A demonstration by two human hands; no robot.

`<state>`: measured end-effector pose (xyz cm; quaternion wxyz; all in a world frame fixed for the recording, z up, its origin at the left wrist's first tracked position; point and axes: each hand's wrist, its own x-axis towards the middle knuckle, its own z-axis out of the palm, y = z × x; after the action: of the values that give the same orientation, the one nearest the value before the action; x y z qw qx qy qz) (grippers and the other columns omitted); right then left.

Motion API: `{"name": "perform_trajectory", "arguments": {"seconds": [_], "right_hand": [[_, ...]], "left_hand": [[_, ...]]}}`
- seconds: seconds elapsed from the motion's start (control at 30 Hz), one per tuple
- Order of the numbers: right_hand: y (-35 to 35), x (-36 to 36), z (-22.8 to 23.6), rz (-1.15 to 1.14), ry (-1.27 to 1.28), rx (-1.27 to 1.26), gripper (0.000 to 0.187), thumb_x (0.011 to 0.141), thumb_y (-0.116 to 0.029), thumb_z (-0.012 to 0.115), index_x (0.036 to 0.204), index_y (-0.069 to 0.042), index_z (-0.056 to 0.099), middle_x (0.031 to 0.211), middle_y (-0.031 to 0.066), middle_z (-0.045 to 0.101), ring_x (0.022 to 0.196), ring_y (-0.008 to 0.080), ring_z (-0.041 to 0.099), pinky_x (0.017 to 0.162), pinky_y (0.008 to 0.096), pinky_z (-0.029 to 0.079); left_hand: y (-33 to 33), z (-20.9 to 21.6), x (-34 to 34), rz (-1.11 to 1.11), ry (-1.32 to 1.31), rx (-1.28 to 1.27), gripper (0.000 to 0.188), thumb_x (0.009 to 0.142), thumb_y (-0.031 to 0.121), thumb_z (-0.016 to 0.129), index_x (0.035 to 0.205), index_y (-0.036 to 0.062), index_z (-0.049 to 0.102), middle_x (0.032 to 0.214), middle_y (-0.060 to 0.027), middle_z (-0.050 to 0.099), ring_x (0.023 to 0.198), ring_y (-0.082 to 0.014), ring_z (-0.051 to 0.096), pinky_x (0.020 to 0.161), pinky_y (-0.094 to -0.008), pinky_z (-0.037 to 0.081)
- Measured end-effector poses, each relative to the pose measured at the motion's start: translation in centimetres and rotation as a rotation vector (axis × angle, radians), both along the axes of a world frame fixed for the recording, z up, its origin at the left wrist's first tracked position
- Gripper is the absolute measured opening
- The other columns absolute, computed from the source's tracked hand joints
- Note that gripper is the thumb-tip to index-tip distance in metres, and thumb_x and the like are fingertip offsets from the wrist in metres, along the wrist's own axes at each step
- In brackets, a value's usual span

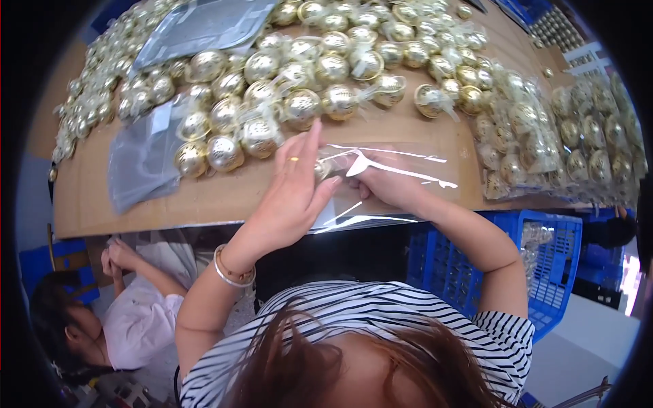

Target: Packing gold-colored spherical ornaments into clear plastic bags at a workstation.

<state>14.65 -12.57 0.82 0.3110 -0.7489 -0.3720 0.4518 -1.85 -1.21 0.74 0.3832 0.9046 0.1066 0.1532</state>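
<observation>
A clear plastic bag point(408, 160) lies at the table's front edge, with bright glare across it. My right hand point(377, 182) reaches inside the bag, seen through the film, its fingers curled; glare hides what they grip. A shiny gold ball point(324, 167) shows between my two hands, partly covered by the plastic. Beside it, my left hand point(287, 189) rests at the bag's left end, fingers stretched out together and thumb apart. A ring and bracelets are on that side. Just beyond my fingertips sits another gold ball point(301, 109) in a tied wrapper.
Many wrapped gold balls point(333, 68) cover the cardboard-topped table point(88, 197). Flat clear bags point(146, 160) lie left, a grey plastic tray point(204, 30) farther back. Filled packs of balls point(524, 136) stack at right, above a blue crate point(554, 272). Another person point(136, 313) sits lower left.
</observation>
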Motion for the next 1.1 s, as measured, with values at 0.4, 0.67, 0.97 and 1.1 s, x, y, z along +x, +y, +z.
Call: {"name": "perform_trajectory", "arguments": {"seconds": [0.4, 0.67, 0.97, 1.1], "right_hand": [[2.0, 12.0, 4.5, 0.403, -1.410, -0.132, 0.057, 0.068, -0.010, 0.074, 0.122, -0.011, 0.056, 0.114, 0.0064, 0.061, 0.108, 0.0311, 0.054, 0.090, 0.0438, 0.045], [0.6, 10.6, 4.2, 0.307, -1.292, -0.309, 0.045, 0.071, -0.016, 0.069, 0.112, -0.002, 0.060, 0.117, 0.0175, 0.052, 0.105, 0.0288, 0.056, 0.087, 0.0396, 0.047], [-11.3, 7.1, 0.3, -0.115, -0.822, 0.275, 0.056, 0.077, -0.022, 0.070, 0.126, -0.005, 0.050, 0.113, 0.0186, 0.052, 0.105, 0.0265, 0.054, 0.090, 0.0348, 0.043], [-12.5, 5.3, -1.8, -0.051, -0.628, 0.696, 0.049, 0.080, -0.008, 0.060, 0.127, -0.003, 0.047, 0.118, 0.0150, 0.050, 0.112, 0.0258, 0.049, 0.098, 0.0323, 0.038]], "left_hand": [[-0.6, 0.1, 0.1, 0.032, 0.015, 0.037, 0.074, 0.087, 0.020, 0.061, 0.145, 0.0015, 0.018, 0.126, -0.0186, 0.047, 0.117, -0.0365, 0.038, 0.104, -0.0452, 0.028], [-0.6, -0.1, 0.0, 0.045, 0.008, 0.068, 0.071, 0.088, 0.022, 0.059, 0.144, 0.0016, 0.022, 0.127, -0.0196, 0.046, 0.118, -0.0374, 0.038, 0.104, -0.0454, 0.029], [-0.7, 0.2, 0.0, 0.051, 0.008, 0.028, 0.064, 0.091, 0.021, 0.053, 0.143, 0.0002, 0.023, 0.123, -0.0206, 0.048, 0.116, -0.0367, 0.039, 0.103, -0.0451, 0.029], [-0.6, 0.2, 0.1, 0.062, -0.014, 0.025, 0.062, 0.092, 0.020, 0.051, 0.143, -0.0003, 0.023, 0.121, -0.0201, 0.048, 0.115, -0.0353, 0.040, 0.103, -0.0439, 0.028]]}}
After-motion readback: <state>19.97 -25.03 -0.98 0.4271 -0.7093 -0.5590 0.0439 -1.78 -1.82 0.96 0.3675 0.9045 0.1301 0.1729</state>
